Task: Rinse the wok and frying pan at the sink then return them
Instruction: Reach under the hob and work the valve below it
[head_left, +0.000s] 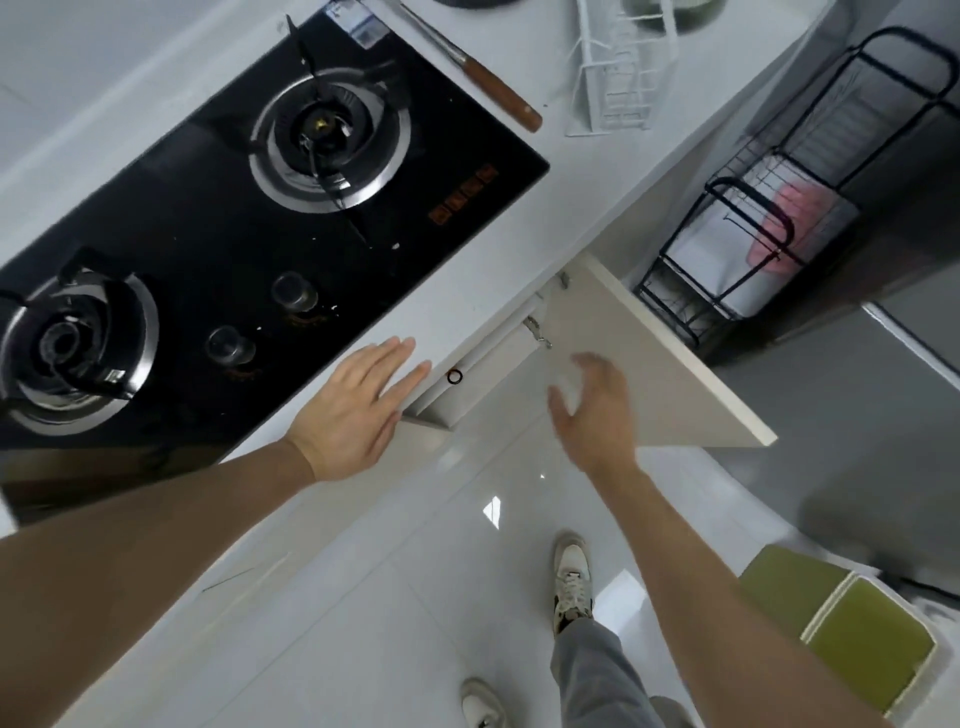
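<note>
No wok or frying pan shows clearly; a dark round rim (475, 2) at the top edge is cut off and I cannot tell what it is. My left hand (358, 410) lies flat, fingers spread, on the front edge of the white counter (467, 270) beside the black gas hob (218, 234). My right hand (597, 410) hovers open and blurred in front of an open cream cabinet door (649, 364) under the counter. Both burners are bare.
A wooden-handled utensil (498, 93) and a white wire rack (618, 78) lie on the counter behind the hob. A black wire trolley (753, 234) stands right of the cabinet. Green-lidded bin (857, 634) sits at the lower right on the glossy floor.
</note>
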